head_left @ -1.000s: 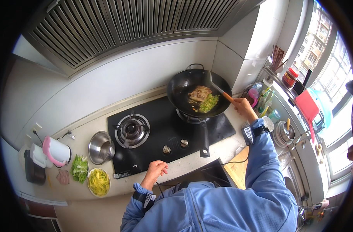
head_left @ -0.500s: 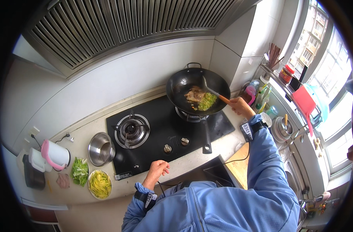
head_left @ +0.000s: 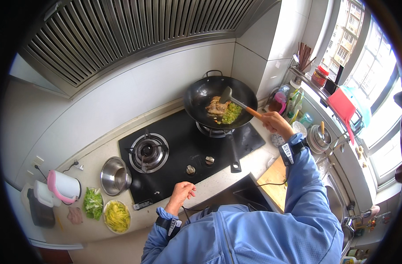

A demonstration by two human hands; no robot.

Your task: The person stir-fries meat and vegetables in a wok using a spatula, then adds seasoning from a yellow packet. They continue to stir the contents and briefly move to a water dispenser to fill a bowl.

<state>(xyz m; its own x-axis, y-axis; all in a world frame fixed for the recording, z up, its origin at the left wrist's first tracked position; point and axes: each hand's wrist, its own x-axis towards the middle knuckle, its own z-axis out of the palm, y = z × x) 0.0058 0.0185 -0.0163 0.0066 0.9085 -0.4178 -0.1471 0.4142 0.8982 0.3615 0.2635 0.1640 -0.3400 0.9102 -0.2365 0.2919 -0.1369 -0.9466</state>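
spatula [head_left: 241, 105], grey-bladed and orange-handled, is gripped by the right of the hands [head_left: 278, 124], the left [head_left: 182, 192] loosely curled, free.

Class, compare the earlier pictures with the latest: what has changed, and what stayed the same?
The spatula, gripped by the right hand, has moved down and left in the wok to the edge of the meat. Nothing was taken or let go. The left hand stays empty near the stove.

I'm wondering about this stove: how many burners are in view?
2: the left burner, nearer the metal bowl, and the right burner, partly hidden beneath the black wok. No others show.
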